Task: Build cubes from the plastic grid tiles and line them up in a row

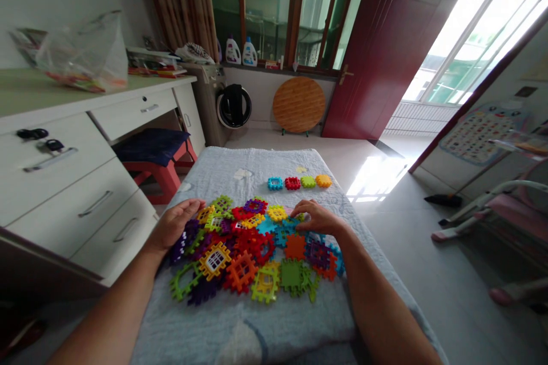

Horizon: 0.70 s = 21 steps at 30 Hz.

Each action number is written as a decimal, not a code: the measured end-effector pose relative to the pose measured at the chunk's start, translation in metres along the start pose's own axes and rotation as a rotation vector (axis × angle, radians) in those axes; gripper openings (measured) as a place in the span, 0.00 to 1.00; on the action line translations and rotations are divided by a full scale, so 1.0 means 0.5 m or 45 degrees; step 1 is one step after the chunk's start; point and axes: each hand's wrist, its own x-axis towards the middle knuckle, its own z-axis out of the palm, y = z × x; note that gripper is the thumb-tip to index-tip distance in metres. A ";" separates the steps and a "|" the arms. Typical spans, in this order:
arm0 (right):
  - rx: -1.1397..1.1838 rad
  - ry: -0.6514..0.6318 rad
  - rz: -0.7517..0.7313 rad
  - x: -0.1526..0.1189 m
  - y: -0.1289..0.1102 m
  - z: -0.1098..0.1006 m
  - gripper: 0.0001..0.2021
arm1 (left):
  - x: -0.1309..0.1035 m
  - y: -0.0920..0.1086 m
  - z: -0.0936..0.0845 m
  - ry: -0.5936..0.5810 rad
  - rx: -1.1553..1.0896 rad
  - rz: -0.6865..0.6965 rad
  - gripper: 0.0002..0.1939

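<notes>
A heap of plastic building tiles (257, 245) with notched edges lies on the cloth-covered table. The tiles are red, yellow, green, orange, blue and purple, and several have window grids. My left hand (177, 222) rests along the heap's left edge, fingers stretched toward the yellow and purple tiles, with none plainly held. Over the right part of the heap, my right hand (314, 218) is bent down with thumb and fingers apart, near blue tiles (285, 232). Behind the heap stand a blue block (275, 183), a red block (293, 183), a green block (307, 182) and an orange block (323, 181) in a row.
A pale blue cloth (252, 162) covers the table. On the left is a white desk (141, 105) with a plastic bag (92, 57); a red stool (165, 177) stands beside it. A washing machine (212, 102) and round wooden board (298, 104) are behind.
</notes>
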 end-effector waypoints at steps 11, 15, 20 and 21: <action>0.220 0.441 0.444 -0.010 0.075 -0.008 0.12 | -0.001 0.004 0.000 -0.014 -0.008 -0.022 0.29; -0.161 0.413 0.596 -0.015 0.077 -0.008 0.09 | 0.003 -0.004 -0.003 -0.023 0.006 -0.012 0.28; -0.264 0.491 0.347 -0.003 0.020 -0.007 0.13 | 0.004 -0.007 -0.002 -0.019 0.011 0.010 0.28; -0.222 0.432 0.232 0.004 0.004 -0.005 0.13 | 0.003 -0.007 -0.002 -0.017 0.016 0.013 0.28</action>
